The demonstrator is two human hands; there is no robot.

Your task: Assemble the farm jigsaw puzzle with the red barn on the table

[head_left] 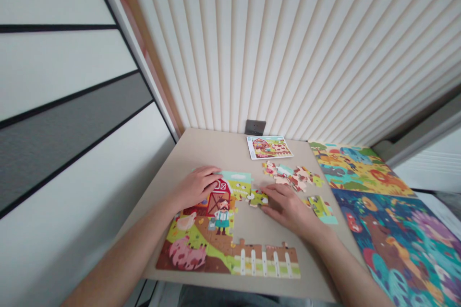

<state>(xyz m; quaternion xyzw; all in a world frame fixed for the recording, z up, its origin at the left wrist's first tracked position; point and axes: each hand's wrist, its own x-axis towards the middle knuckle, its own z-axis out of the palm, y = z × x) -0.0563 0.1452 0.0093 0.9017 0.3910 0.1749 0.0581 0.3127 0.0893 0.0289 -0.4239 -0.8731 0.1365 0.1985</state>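
Observation:
A partly assembled farm puzzle (209, 244) with a red barn, a farmer, a pig and a fence strip lies on the beige table (216, 146). My left hand (196, 186) rests flat on the puzzle's upper left, beside the barn. My right hand (288, 207) lies on the table to the right, its fingertips touching a loose green piece (258, 197) that sits just off the assembled part. Neither hand grips anything.
A pile of loose pieces (293, 176) and a small joined group (321, 207) lie to the right. A reference picture card (269, 147) sits at the back near a wall socket (255, 127). Two finished puzzles (396, 230) cover the right side.

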